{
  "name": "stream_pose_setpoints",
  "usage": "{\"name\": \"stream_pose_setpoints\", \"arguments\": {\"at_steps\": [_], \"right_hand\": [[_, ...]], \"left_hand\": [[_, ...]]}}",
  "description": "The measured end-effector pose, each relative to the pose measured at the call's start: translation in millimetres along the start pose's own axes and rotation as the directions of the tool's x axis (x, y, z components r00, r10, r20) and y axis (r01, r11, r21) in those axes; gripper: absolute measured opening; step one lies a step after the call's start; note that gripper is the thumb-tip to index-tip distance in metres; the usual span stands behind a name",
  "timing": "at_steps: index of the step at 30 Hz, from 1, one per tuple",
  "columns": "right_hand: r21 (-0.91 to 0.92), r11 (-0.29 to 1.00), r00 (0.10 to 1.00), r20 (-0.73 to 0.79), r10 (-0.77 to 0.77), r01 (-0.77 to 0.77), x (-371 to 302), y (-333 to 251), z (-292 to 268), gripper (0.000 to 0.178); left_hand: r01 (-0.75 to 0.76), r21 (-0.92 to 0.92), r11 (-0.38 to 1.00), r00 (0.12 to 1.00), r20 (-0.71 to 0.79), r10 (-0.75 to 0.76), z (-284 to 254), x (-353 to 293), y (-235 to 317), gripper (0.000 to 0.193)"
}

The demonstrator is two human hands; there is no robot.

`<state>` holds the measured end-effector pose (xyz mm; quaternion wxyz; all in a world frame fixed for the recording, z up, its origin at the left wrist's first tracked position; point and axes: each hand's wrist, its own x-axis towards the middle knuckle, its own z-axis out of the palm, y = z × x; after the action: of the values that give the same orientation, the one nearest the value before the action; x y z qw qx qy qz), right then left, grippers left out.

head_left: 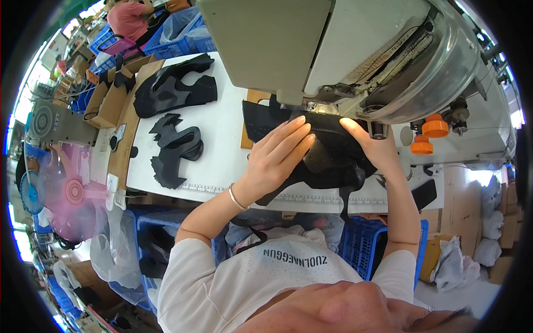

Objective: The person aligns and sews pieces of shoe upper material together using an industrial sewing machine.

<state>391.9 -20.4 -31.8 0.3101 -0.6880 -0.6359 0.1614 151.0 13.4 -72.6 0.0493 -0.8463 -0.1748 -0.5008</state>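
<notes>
Under the sewing machine head (266, 44) lies a black shoe upper (325, 158), one edge close to the needle area. My left hand (280, 158) rests flat on it, fingers stretched out and side by side. At the upper's right side is my right hand (380, 150), gripping that edge with one digit laid on top. Its other fingers are mostly hidden beside the machine. A narrow black strip (345, 202) hangs from the upper over the table's front edge. To the left, more black upper pieces lie in a far pile (175, 89) and a near pile (177, 147).
A ruler strip (214, 190) runs along the front of the white table (225, 111). Orange knobs (435, 126) sit right of the machine head. Blue crates (361, 244) stand below the table; a pink fan (75, 191) stands at left. Another person (129, 22) sits at far left.
</notes>
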Motion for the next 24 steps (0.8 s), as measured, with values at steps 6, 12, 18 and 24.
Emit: {"name": "stream_pose_setpoints", "arguments": {"at_steps": [6,12,18,24], "right_hand": [[-0.046,0.993,0.992,0.05,0.113,-0.111,6,-2,-2,0.033],[-0.362,0.914,0.974,0.197,-0.116,0.182,38,74,16,0.03],[-0.502,0.817,0.955,0.227,-0.192,0.284,62,110,25,0.033],[-0.393,0.887,0.97,0.128,-0.206,0.241,62,98,27,0.032]], "left_hand": [[0.004,0.059,0.998,0.991,0.137,-0.012,-13,18,2,0.032],[0.006,-0.01,1.0,0.97,0.241,-0.004,-20,35,-2,0.033],[0.033,0.015,0.999,0.981,0.193,-0.035,-14,34,-1,0.038],[0.081,0.072,0.994,0.98,0.178,-0.093,-11,30,4,0.039]]}}
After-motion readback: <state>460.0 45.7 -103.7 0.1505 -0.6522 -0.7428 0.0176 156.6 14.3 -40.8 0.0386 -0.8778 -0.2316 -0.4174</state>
